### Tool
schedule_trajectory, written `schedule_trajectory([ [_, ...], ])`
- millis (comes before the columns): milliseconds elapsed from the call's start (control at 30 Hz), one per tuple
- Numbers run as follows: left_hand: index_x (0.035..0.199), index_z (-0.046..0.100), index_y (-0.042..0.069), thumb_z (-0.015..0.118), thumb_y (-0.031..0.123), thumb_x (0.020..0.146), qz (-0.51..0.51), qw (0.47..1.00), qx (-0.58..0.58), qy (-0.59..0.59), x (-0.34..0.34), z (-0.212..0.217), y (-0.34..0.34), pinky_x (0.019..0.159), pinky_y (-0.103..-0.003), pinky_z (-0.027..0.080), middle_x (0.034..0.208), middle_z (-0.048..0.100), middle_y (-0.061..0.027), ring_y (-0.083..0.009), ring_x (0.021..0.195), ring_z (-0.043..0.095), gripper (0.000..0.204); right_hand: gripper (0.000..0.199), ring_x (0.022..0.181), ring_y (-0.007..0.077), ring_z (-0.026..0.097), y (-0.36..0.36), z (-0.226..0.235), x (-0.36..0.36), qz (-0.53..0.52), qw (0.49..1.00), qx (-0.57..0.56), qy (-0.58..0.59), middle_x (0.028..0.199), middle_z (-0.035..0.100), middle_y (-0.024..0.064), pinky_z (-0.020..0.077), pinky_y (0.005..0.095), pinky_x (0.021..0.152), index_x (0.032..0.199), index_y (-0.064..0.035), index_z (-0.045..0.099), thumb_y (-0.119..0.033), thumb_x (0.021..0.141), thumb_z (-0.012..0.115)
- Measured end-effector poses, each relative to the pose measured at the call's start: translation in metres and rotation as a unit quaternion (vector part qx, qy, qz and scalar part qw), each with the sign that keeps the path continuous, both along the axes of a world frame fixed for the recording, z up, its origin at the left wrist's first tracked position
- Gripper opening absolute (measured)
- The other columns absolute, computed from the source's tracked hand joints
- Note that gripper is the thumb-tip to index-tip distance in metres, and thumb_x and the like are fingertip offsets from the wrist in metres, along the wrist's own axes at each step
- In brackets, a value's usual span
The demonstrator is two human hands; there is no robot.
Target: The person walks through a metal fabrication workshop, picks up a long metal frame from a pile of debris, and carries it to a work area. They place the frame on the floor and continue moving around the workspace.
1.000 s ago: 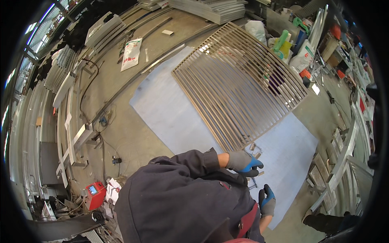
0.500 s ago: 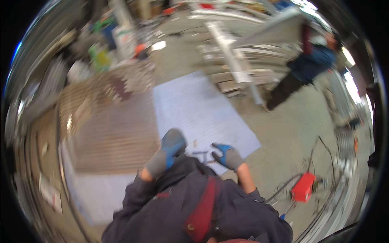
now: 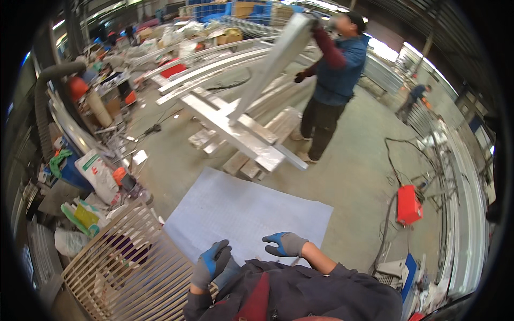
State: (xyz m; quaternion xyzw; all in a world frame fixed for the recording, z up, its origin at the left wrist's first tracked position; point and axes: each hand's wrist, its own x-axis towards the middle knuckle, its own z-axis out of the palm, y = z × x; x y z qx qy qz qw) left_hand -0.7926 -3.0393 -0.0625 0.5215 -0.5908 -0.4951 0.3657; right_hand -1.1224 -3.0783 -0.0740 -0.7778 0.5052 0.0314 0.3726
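Observation:
My left hand [image 3: 211, 264], in a grey and blue work glove, is in front of my body beside my bent knee. Its fingers are loosely bent and apart, with nothing visible in them. My right hand [image 3: 285, 244], gloved the same way, hovers over a pale blue-white sheet [image 3: 246, 206] on the floor. Its thumb and fingers are spread, and it holds nothing. Left of the sheet lies a slatted metal grille [image 3: 134, 267], close to my left hand.
Ahead, a co-worker [image 3: 337, 75] steadies a long metal panel [image 3: 273, 64] over stacked metal profiles [image 3: 230, 134]. A red machine box [image 3: 409, 205] with cables stands at right. Bags [image 3: 96, 174] and clutter line the left; another person [image 3: 412, 101] bends farther back.
My view has swung up and to the right, showing more of the workshop. The co-worker now stands more upright beside the raised panel. My hands stay empty, the right still spread.

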Motion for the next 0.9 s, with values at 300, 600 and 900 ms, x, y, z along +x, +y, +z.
schedule_trajectory([
  [300,0.140,0.063,0.002,0.068,0.025,0.103,0.043,0.998,-0.012,-0.043,0.157,0.055,-0.191,0.086,-0.032,0.057,0.104,0.078,-0.0155,-0.0151,0.096,0.073,0.044,0.057,0.127,0.0416,0.063,-0.212,0.026,0.177,0.074,0.996,-0.014,-0.053,0.140,0.066,0.0225,0.0499,0.0473,0.108,0.145,-0.0119,0.062,-0.048,0.101,0.058],
  [600,0.163,0.034,0.001,0.064,0.012,0.107,0.033,0.992,0.074,0.101,0.235,0.039,-0.304,0.093,-0.030,0.054,0.139,0.065,-0.0148,-0.0162,0.108,0.066,0.065,0.056,0.128,0.0408,0.062,-0.370,0.023,0.259,0.135,0.991,-0.015,-0.014,0.140,0.066,0.0206,0.0492,0.0469,0.109,0.144,-0.0119,0.063,-0.049,0.102,0.057],
  [900,0.159,0.037,-0.003,0.064,0.007,0.102,0.146,0.979,0.044,0.135,0.279,0.068,-0.453,0.085,-0.030,0.057,0.142,0.063,-0.0186,-0.0221,0.107,0.072,0.064,0.057,0.119,0.0423,0.066,-0.542,0.005,0.327,0.151,0.986,-0.047,-0.059,0.131,0.071,0.0210,0.0518,0.0526,0.103,0.142,-0.0129,0.064,-0.050,0.100,0.056],
])
